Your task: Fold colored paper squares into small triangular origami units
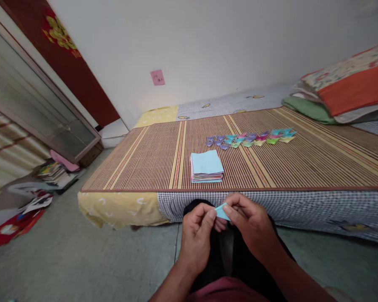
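Between my two hands is a small folded piece of light blue paper [222, 212], held over my lap in front of the bed's edge. My left hand [198, 233] pinches its left end between thumb and fingers. On the right end, the thumb and fingers of my right hand [250, 220] are closed. A stack of square paper sheets [207, 162], light blue on top, lies on the bamboo mat just beyond my hands. Farther back, several small folded paper boats [247, 142] in purple, blue, pink, green and yellow stand in rows.
The striped bamboo mat [145, 159] covers the bed, over a checked and yellow sheet [122, 208]. Folded bedding with an orange cover [355, 90] is piled at the right. A pink note [158, 77] is on the wall. Books [53, 173] and bags sit on the left floor.
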{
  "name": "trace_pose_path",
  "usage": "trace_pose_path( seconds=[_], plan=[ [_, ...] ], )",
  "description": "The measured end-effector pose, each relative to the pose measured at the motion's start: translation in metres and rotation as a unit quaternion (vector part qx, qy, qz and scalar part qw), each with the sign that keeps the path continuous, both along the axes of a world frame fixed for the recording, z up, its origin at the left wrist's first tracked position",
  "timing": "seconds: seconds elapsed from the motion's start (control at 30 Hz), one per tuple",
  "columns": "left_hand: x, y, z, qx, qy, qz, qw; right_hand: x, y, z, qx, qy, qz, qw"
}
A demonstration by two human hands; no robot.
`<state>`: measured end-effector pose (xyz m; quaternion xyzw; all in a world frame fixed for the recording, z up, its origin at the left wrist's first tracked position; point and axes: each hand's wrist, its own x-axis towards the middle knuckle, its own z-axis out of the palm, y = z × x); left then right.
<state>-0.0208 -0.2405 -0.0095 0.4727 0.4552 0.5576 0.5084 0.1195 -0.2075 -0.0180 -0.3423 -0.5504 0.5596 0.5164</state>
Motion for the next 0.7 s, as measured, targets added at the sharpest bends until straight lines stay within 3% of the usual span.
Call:
trace_pose_path(
  seconds=[0.2,0.33,0.53,0.7],
  plan=[
    [-0.007,0.001,0.000,-0.011,0.045,-0.020,0.999,0.001,0.001,0.005,-0.022,-0.032,-0.004,0.999],
    [-0.006,0.002,-0.001,-0.031,0.034,-0.039,0.998,0.004,0.005,0.003,-0.047,-0.051,0.036,0.997],
    [-0.007,0.005,-0.006,-0.036,0.011,-0.002,0.999,0.009,0.007,-0.003,-0.015,-0.120,0.080,0.989],
    [-0.006,0.007,-0.011,-0.044,-0.011,0.001,0.999,0.011,0.004,-0.003,-0.003,-0.122,0.087,0.989]
  ],
)
